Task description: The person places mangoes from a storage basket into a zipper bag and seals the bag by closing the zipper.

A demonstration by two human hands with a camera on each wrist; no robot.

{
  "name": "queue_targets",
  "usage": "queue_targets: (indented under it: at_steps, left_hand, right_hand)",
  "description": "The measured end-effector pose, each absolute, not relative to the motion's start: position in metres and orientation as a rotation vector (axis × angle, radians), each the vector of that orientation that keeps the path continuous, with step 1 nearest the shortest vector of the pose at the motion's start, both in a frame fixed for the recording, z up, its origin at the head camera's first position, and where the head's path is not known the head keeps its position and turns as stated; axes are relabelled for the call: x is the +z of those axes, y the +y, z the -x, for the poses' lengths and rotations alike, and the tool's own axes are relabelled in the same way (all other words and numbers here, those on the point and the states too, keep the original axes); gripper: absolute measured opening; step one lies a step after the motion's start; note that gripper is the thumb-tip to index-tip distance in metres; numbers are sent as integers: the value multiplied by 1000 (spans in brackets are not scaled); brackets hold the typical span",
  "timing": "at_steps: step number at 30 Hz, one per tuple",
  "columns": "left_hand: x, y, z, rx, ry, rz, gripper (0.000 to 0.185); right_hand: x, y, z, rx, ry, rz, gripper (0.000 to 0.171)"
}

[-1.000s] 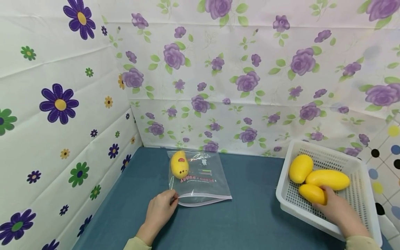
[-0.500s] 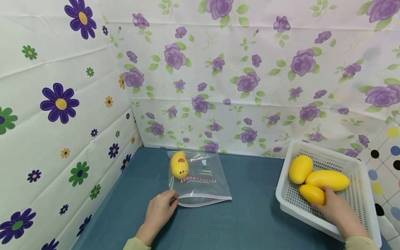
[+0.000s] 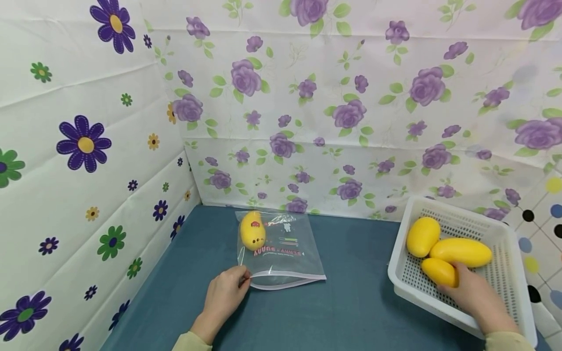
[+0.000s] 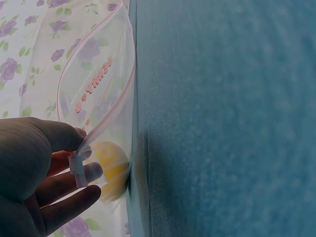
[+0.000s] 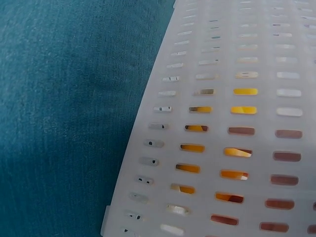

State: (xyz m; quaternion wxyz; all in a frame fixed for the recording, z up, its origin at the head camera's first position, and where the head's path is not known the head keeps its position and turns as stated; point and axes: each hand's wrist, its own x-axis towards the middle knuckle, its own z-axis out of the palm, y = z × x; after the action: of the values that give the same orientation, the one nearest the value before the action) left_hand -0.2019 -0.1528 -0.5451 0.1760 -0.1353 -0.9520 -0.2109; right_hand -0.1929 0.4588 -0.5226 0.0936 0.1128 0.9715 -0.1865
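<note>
My left hand (image 3: 225,295) pinches the left corner of a clear zip bag (image 3: 303,263), whose mouth gapes a little towards me. In the left wrist view, thumb and fingers hold that corner by a small pale slider (image 4: 77,165). Inside the bag, near its far left, lies a yellow mango (image 3: 252,236). My right hand (image 3: 476,295) reaches into a white slotted basket (image 3: 397,285) and grips the smallest mango (image 3: 438,272) there. In the right wrist view the basket wall hides most of the hand and fruit.
Two larger mangoes lie in the basket: one upright oval mango (image 3: 423,236) at the left and one long mango (image 3: 463,251) behind the gripped one. A blue cloth (image 3: 351,282) covers the table. Flowered sheets (image 3: 316,122) stand at the back and left.
</note>
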Motion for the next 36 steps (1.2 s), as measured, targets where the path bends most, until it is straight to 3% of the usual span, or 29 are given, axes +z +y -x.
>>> queue_targets:
  at_steps: [36]
  left_hand:
    - [-546, -152, 203, -622, -2709, 342, 22]
  right_hand:
    - [-519, 459, 191, -611, 2896, -335, 102]
